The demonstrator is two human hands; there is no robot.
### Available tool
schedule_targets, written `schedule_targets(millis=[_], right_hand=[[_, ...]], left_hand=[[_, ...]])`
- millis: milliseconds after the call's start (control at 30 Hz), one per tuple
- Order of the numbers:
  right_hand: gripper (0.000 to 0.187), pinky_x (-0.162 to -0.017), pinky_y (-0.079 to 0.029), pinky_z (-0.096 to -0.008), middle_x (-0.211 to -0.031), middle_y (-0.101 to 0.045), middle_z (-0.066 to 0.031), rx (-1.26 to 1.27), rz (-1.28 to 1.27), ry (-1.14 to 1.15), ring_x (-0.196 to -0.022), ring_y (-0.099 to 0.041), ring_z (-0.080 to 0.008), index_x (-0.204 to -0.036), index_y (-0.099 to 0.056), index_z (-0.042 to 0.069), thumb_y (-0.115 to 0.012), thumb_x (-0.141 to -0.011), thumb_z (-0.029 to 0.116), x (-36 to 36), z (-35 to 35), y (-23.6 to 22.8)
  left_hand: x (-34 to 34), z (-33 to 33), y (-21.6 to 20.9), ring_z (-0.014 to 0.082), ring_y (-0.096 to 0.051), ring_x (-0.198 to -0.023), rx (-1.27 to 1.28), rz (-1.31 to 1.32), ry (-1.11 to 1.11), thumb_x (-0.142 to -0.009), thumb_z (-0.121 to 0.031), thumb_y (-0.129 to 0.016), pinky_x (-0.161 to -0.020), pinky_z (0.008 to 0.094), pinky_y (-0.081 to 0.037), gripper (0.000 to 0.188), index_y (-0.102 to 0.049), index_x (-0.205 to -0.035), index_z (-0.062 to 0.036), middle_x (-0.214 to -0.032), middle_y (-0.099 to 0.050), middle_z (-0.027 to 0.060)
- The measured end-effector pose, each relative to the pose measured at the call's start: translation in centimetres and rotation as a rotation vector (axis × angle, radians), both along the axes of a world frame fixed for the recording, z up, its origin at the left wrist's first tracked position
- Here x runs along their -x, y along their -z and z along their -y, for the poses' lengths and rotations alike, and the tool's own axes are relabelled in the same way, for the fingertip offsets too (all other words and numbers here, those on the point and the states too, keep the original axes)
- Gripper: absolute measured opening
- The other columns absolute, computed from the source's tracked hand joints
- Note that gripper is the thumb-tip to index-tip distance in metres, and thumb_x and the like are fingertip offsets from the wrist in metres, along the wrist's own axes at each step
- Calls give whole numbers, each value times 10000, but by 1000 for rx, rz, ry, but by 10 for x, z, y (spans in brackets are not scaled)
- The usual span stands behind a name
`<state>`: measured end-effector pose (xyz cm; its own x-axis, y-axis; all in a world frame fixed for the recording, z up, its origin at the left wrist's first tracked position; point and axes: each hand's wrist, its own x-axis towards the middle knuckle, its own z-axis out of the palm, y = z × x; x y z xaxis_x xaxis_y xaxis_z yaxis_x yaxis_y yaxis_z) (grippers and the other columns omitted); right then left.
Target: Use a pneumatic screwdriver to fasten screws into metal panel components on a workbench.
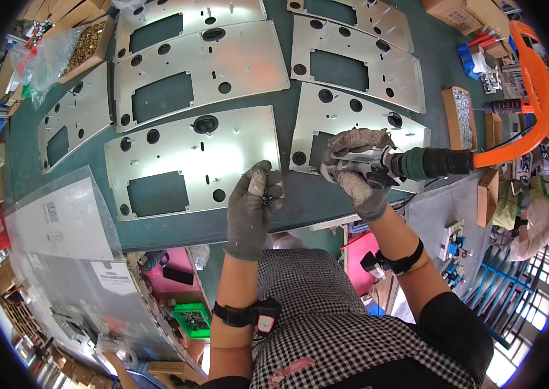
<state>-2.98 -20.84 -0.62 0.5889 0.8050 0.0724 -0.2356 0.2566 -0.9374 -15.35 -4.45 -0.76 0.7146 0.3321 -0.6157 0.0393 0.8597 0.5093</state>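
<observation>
The clear-wrapped pale sheet at the left carries a small dark print block with reddish marks beneath. Below it I see a white label with rows of dark print, too small to read from here. Reddish characters run across the cardboard carton at upper right.

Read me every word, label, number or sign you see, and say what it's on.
Nothing reads clearly enough to quote:
White paper sheet, lower left: small blurred print.
Plastic-covered white sheet above it: small dark print, unreadable.
Brown cardboard box, upper right: blurred characters.
Red-edged white tag on black left-wrist strap: mark too small.
</observation>
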Motion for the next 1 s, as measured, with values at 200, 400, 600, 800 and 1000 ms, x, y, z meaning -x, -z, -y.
schedule_targets(millis=[200,400,600,800,1000], right_hand=[[685,-959,-400,-426,-1254,-423,-202,-276,-156,38,-1119,-476,-320,-1282,-341,-7,-384,-849,522,-12,-28,-63],[622,-929,-408,-392,-1201,-456,-130,-249,-161,12,-1091,-477,-261,-1236,-393,40,-483,-816,489,-11,-63,-117],[645,-868,-439,-374,-1135,-499,-99,-68,-46,138,-1019,-515,-233,-1191,-440,57,-567,-748,507,-16,-134,-136],[550,-896,-436,-374,-1149,-494,-100,-128,-166,86,-1045,-513,-229,-1197,-432,46,-557,-792,396,-39,-226,-143],[460,-924,-433,-373,-1163,-489,-101,-191,-296,84,-1071,-512,-226,-1203,-424,35,-547,-837,284,-67,-303,-138]], left_hand=[[4,-11,-3,59,-520,-676,33,72,-6,-893,-163,-556,-512,169,-417,259,-515,-1117,-39,-927,-582,58],[-3,-38,-23,27,-395,-592,76,178,56,-891,-192,-561,-507,151,-340,267,-509,-1105,-41,-866,-544,4],[-9,-99,-40,41,-375,-574,267,296,111,-857,-260,-598,-437,159,-286,268,-522,-1023,-64,-816,-513,-22],[-26,-182,-54,39,-364,-543,442,276,143,-861,-326,-570,-405,150,-269,256,-558,-932,-80,-712,-484,-49],[-54,-266,-59,19,-303,-479,258,236,266,-875,-449,-508,-402,157,-267,422,-549,-956,-37,-627,-388,-44]])
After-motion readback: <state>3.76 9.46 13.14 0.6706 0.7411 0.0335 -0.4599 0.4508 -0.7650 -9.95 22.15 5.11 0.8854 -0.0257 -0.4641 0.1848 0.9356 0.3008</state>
